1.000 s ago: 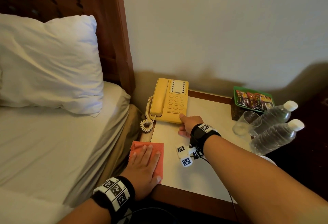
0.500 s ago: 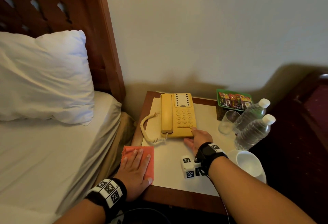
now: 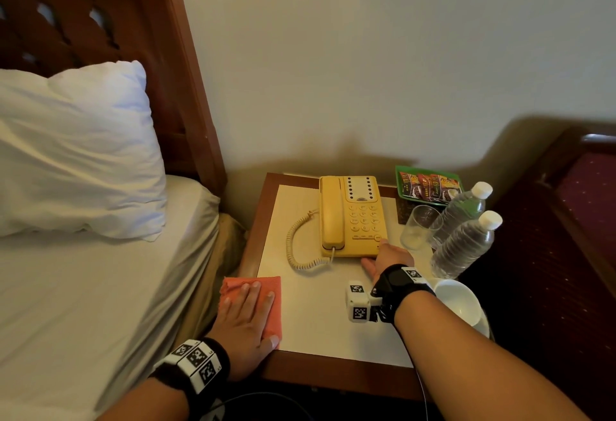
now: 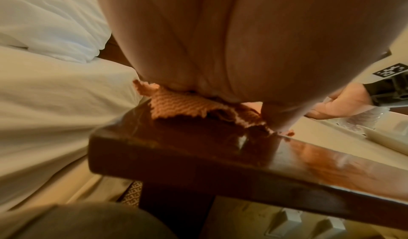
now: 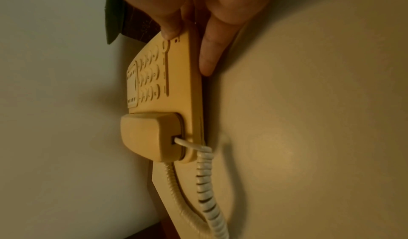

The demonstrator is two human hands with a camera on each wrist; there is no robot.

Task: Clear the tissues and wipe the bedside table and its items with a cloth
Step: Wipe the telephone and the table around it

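An orange cloth (image 3: pixel 272 299) lies on the near left corner of the bedside table (image 3: pixel 320 324). My left hand (image 3: pixel 245 317) presses flat on it with straight fingers; in the left wrist view the cloth (image 4: pixel 176 106) pokes out under the palm (image 4: pixel 220 51) at the wooden edge. A yellow telephone (image 3: pixel 353 217) stands square at the back middle, handset on its cradle, coiled cord looping to its left. My right hand (image 3: pixel 388 259) pinches its near right corner: thumb on top, a finger along the front edge of the telephone (image 5: pixel 176 89). I see no tissues.
Right of the phone stand a glass (image 3: pixel 418 227), two water bottles (image 3: pixel 461 244), a green tray of sachets (image 3: pixel 428 184) and a white cup on a saucer (image 3: pixel 458 300). The bed (image 3: pixel 100 287) and headboard flank the table's left; a wall is behind, dark furniture on the right.
The telephone has gone from angled at the back left corner to square in the back middle, with my right hand on its near corner. My left hand stays on the cloth.
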